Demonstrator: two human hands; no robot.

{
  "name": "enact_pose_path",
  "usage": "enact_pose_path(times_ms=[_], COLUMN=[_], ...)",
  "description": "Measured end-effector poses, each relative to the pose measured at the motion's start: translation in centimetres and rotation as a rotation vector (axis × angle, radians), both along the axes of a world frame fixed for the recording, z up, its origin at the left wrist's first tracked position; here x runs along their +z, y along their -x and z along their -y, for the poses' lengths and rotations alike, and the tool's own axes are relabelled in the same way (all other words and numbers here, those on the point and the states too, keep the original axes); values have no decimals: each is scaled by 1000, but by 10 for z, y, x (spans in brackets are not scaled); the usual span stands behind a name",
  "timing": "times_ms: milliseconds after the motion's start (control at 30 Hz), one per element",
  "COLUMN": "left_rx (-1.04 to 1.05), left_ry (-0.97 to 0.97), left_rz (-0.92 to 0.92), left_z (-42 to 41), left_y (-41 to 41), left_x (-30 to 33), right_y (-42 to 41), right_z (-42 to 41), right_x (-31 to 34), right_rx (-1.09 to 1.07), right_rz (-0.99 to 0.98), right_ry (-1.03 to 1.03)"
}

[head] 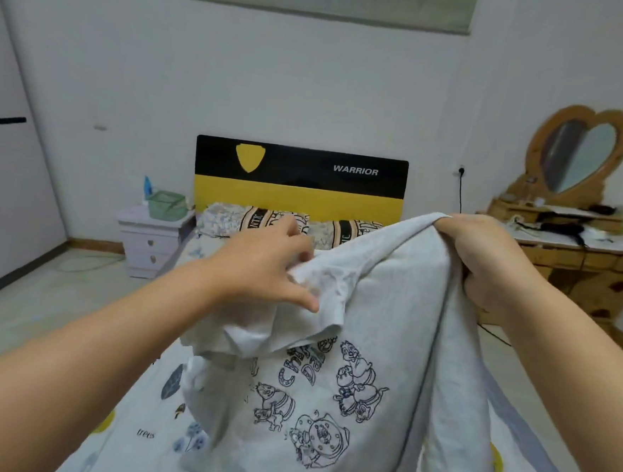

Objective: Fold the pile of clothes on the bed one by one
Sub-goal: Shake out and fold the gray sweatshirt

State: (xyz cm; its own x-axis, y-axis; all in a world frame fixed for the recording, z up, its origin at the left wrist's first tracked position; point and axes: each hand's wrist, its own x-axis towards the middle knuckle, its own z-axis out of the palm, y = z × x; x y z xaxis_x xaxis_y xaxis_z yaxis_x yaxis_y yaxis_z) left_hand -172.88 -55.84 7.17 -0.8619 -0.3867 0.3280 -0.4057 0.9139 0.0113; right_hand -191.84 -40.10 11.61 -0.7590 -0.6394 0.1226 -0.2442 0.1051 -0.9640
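A white T-shirt (379,351) with blue cartoon line drawings hangs in the air over the bed (142,419). My right hand (485,255) is shut on one upper corner of it, held high at the right. My left hand (263,265) pinches the cloth near a sleeve at the left, fingers partly spread. The shirt's lower part drapes down and hides the middle of the bed. No other clothes of the pile show in this view.
Two patterned pillows (266,221) lie against a black and yellow headboard (299,179). A white nightstand (151,239) with a green basket stands left of the bed. A wooden dresser (573,261) with a heart-shaped mirror stands at the right.
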Motion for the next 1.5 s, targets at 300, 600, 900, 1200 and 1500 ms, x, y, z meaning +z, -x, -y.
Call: enact_pose_path(times_ms=[300, 600, 900, 1200, 1500], left_rx=[-88, 172, 133, 13, -60], left_ry=[-1479, -1765, -1795, -1616, -825], left_rz=[-532, -653, -533, -470, -609], left_z=[2, -6, 1, -12, -56], left_y=[0, 28, 27, 16, -1], left_x=[3, 13, 15, -25, -38], right_y=[3, -63, -84, -88, -62], right_z=[10, -9, 16, 46, 64], right_x=[-42, -78, -80, -16, -8], right_rx=[-11, 325, 423, 219, 54], right_rz=[-489, -1215, -1669, -818, -741], right_ry=[-198, 90, 194, 199, 32])
